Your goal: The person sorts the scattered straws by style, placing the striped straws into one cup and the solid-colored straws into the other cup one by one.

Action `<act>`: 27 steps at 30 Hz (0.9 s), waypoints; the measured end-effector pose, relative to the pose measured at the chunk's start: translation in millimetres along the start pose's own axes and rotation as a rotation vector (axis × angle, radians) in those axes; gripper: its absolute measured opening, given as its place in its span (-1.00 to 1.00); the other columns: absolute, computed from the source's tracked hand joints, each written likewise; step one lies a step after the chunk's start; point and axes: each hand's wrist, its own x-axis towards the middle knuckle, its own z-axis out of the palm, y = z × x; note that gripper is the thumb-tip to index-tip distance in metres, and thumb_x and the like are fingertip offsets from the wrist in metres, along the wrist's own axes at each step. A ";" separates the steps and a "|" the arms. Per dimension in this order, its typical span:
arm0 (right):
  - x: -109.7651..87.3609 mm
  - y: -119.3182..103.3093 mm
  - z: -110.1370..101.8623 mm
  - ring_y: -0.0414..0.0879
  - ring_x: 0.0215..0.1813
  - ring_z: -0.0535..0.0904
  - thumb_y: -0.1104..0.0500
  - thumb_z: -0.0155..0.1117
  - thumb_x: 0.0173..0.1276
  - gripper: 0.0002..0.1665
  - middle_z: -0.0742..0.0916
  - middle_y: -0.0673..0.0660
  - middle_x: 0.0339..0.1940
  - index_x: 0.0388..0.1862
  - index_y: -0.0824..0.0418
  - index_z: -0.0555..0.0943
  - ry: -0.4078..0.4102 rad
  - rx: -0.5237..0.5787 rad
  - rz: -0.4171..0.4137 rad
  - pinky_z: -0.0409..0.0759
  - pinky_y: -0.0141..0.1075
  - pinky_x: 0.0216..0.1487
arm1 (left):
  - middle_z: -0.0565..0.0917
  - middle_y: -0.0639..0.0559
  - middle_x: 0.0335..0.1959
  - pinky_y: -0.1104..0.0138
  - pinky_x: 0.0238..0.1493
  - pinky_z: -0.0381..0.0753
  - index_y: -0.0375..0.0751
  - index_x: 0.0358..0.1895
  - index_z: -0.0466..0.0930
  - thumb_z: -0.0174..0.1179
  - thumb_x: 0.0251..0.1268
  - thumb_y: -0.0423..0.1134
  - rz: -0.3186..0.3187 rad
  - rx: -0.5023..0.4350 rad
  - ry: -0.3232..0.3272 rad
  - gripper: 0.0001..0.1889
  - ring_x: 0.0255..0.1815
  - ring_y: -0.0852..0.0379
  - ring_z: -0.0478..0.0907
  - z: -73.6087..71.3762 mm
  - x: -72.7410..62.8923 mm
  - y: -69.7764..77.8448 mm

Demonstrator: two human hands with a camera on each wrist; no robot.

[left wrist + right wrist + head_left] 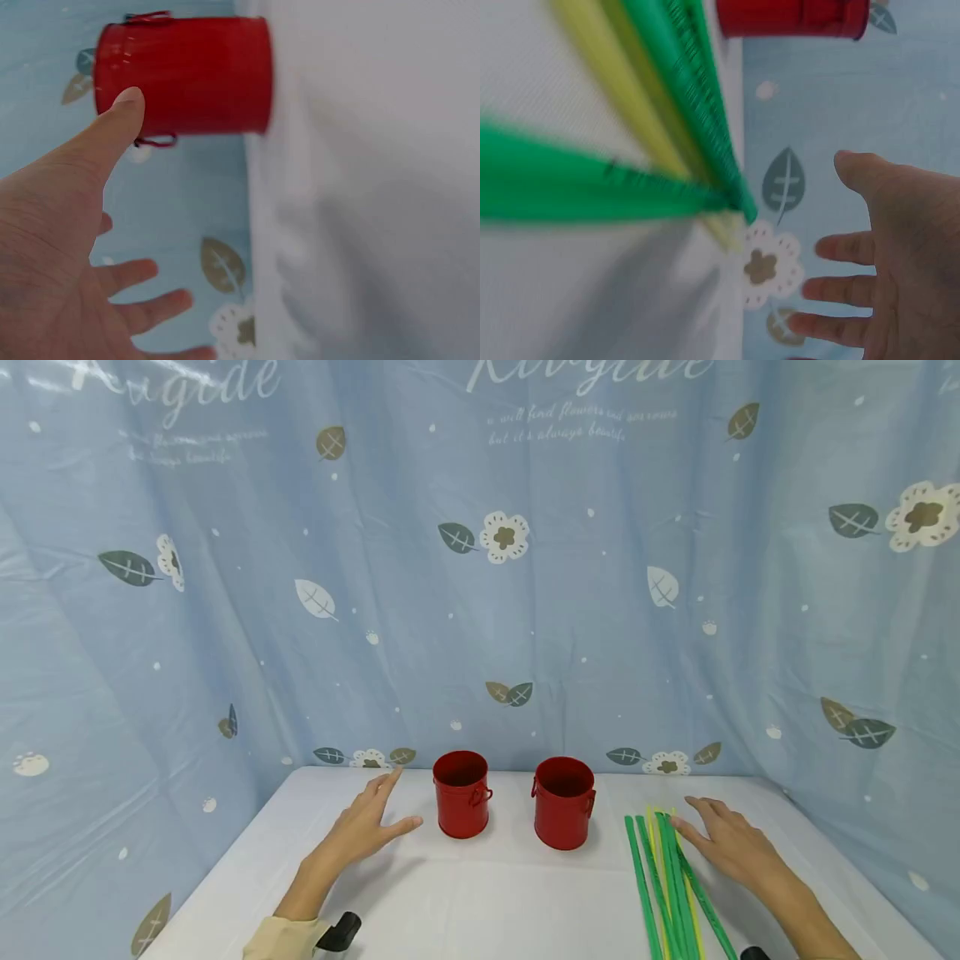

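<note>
My left hand (365, 827) hovers left of a red metal bucket (462, 808) with small handle loops, fingers spread and nothing in it. In the left wrist view the thumb overlaps that red bucket (195, 75). A second red bucket (564, 814) stands upright to its right. My right hand (731, 842) is held over the right side of a bundle of green and yellow strips (671, 885), fingers extended and gripping nothing. Close up in the right wrist view, the green strips (682, 75) lie to the left of the spread fingers.
A white cloth (480, 910) covers the table under the buckets and strips. Behind it hangs a blue curtain (480, 610) printed with leaves and flowers, which also runs along both sides. A black wrist strap (340, 932) sits by the left sleeve (283, 938).
</note>
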 end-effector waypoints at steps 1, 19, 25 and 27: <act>1.5 -3.4 -0.9 0.56 0.22 0.39 -0.38 -0.11 0.46 -0.08 0.41 0.55 0.33 0.39 0.36 0.34 -0.016 0.005 0.008 0.43 0.42 -0.09 | 0.18 -0.30 0.51 -0.38 0.21 0.33 0.04 0.59 -0.04 0.20 0.15 0.38 0.008 -0.029 0.003 0.02 0.44 -0.37 0.25 0.5 3.5 2.9; 5.4 -57.0 -7.1 -0.05 -0.47 0.64 -0.16 0.28 0.33 -0.31 0.75 0.12 -0.35 0.13 0.42 0.57 -0.225 0.152 0.038 0.57 -0.17 -0.42 | 0.38 -0.21 0.37 -0.07 0.14 0.61 -0.04 0.55 0.07 0.46 0.04 0.11 0.064 -0.406 0.051 0.03 0.30 -0.28 0.46 17.5 44.6 39.8; -0.6 -70.0 -6.5 -0.08 -0.56 0.58 -0.04 0.38 0.27 -0.33 0.72 0.14 -0.34 0.13 0.45 0.54 -0.267 0.212 0.089 0.57 -0.23 -0.54 | 0.33 -0.24 0.40 -0.14 0.17 0.56 -0.08 0.55 0.05 0.50 -0.01 0.05 0.033 -0.479 0.041 0.07 0.32 -0.33 0.42 27.3 50.8 40.9; -0.9 -72.8 -5.2 -0.09 -0.55 0.58 0.00 0.41 0.25 -0.35 0.72 0.16 -0.30 0.11 0.47 0.54 -0.264 0.214 0.093 0.59 -0.23 -0.54 | 0.31 -0.26 0.42 -0.15 0.18 0.55 -0.10 0.55 0.04 0.51 -0.02 0.03 0.031 -0.512 0.034 0.08 0.32 -0.33 0.41 31.6 53.0 39.8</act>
